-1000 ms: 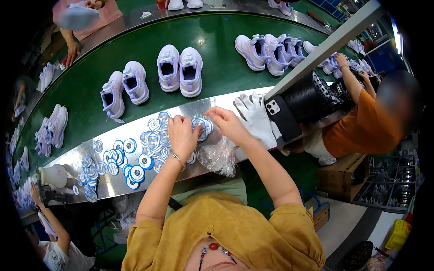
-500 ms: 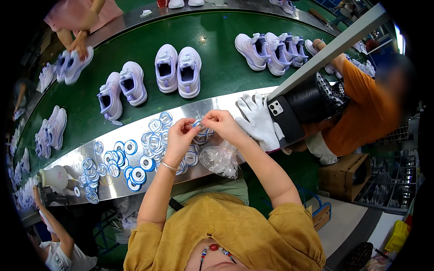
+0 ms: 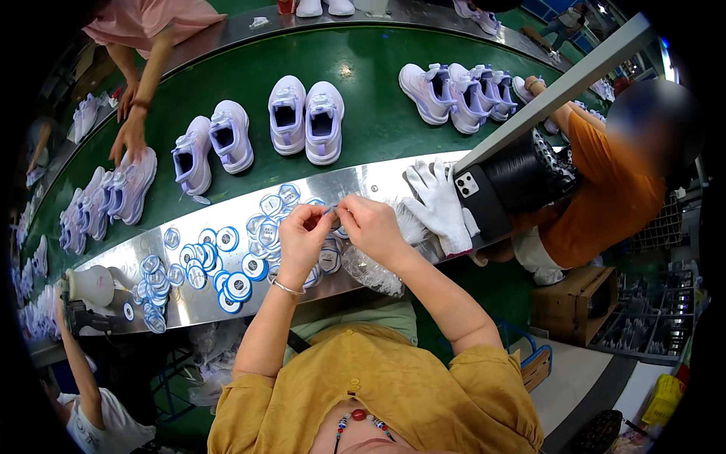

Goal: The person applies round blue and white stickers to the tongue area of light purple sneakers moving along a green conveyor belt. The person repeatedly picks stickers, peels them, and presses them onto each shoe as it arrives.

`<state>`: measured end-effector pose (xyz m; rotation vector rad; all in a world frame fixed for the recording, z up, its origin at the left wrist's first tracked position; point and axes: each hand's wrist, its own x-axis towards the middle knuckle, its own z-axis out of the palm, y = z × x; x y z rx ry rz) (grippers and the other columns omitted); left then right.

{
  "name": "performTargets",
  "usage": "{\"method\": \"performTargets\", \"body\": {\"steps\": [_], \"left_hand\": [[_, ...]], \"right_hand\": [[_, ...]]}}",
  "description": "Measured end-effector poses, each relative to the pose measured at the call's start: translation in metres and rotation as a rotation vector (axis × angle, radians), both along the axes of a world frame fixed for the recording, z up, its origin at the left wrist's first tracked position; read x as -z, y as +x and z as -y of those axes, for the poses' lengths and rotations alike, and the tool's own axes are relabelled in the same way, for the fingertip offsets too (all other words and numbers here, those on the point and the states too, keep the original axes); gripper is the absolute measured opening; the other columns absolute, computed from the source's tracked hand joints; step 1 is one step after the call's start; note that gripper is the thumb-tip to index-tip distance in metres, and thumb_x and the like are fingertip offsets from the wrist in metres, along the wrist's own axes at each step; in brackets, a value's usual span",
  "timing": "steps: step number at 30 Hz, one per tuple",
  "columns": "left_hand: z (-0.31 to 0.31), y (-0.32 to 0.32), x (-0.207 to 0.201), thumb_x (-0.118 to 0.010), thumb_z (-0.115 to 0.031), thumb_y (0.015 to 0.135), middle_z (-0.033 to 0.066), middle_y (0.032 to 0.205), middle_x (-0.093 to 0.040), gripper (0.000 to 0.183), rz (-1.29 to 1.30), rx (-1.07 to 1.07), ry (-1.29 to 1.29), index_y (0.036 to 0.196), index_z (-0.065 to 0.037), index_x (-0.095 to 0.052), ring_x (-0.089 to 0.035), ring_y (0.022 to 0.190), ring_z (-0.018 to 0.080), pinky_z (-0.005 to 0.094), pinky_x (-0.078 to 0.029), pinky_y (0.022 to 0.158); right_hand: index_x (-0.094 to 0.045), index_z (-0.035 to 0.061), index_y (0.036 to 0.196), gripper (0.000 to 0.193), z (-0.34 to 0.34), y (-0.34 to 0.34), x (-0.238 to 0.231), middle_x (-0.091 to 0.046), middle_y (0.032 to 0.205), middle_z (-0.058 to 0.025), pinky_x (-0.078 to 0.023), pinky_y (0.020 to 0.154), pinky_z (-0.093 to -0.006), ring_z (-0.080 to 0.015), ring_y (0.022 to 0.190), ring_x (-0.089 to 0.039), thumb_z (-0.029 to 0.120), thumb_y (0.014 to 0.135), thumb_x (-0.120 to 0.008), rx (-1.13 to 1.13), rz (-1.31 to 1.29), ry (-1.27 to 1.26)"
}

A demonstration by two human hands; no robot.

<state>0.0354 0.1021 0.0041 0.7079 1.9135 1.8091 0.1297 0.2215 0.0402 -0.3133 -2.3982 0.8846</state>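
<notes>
My left hand (image 3: 304,236) and my right hand (image 3: 373,229) meet above the metal ledge, fingertips pinched together. Between them is a small round blue-edged tag (image 3: 330,209), turned nearly edge-on and mostly covered by the fingers. Below and left of my hands lies a heap of clear-looking round tags (image 3: 266,231) with blue rims. Further left are white-faced round tags (image 3: 237,286) and another overlapping pile of tags (image 3: 154,281). Under my right wrist sits a crumpled clear plastic bag (image 3: 372,270).
White-and-lilac sneakers (image 3: 287,117) stand in pairs on the green belt (image 3: 363,91). A white glove (image 3: 437,195) and a dark phone (image 3: 478,193) lie right of my hands, beneath a slanting metal bar (image 3: 552,91). Co-workers reach in at far left and right.
The tag between my fingers has turned from showing its face to nearly edge-on. At the far left, a co-worker has lowered a pair of sneakers onto the belt. The view has shifted slightly.
</notes>
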Motion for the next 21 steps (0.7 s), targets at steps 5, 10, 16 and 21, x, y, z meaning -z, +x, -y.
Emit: {"method": "performTargets", "body": {"steps": [5,10,16,21], "left_hand": [[0.016,0.007,-0.025,-0.064,-0.001,0.081,0.001,0.073,-0.055,0.004,-0.175,0.007,-0.02,0.082,0.003,-0.064,-0.051,0.064,0.006,0.0191,-0.041,0.059],[0.053,0.012,-0.012,-0.061,-0.005,0.086,-0.0006,0.079,-0.057,0.006,0.235,0.096,0.093,0.083,0.001,-0.061,-0.051,0.072,0.0058,0.0184,-0.04,0.062],[0.08,0.017,-0.014,-0.06,-0.006,0.089,0.002,0.085,-0.058,0.007,0.346,0.066,0.141,0.092,-0.002,-0.055,-0.053,0.071,0.0071,0.0201,-0.045,0.063],[0.096,0.002,-0.015,-0.057,-0.01,0.092,0.0013,0.077,-0.06,0.008,0.316,0.064,0.053,0.09,-0.004,-0.052,-0.054,0.065,0.006,0.0187,-0.044,0.056]], "right_hand": [[-0.052,0.0027,0.085,0.005,0.016,-0.003,0.001,-0.059,0.074,-0.0152,-0.047,0.059,-0.0438,-0.0347,0.069,-0.06,0.008,0.084,-0.054,-0.021,0.091,0.098],[-0.053,0.002,0.091,0.008,0.04,0.016,0.006,-0.059,0.078,-0.0139,-0.047,0.06,-0.0411,-0.033,0.071,-0.06,0.002,0.083,-0.054,-0.171,0.05,0.095],[-0.054,0.0022,0.096,0.012,0.068,0.009,0.01,-0.059,0.07,-0.0124,-0.046,0.057,-0.0391,-0.0309,0.064,-0.059,0.008,0.086,-0.054,-0.251,0.002,-0.085],[-0.058,0.0025,0.097,0.019,0.064,-0.016,0.003,-0.059,0.064,-0.0105,-0.044,0.055,-0.0324,-0.0226,0.056,-0.057,0.019,0.088,-0.059,-0.418,0.233,-0.557]]}}
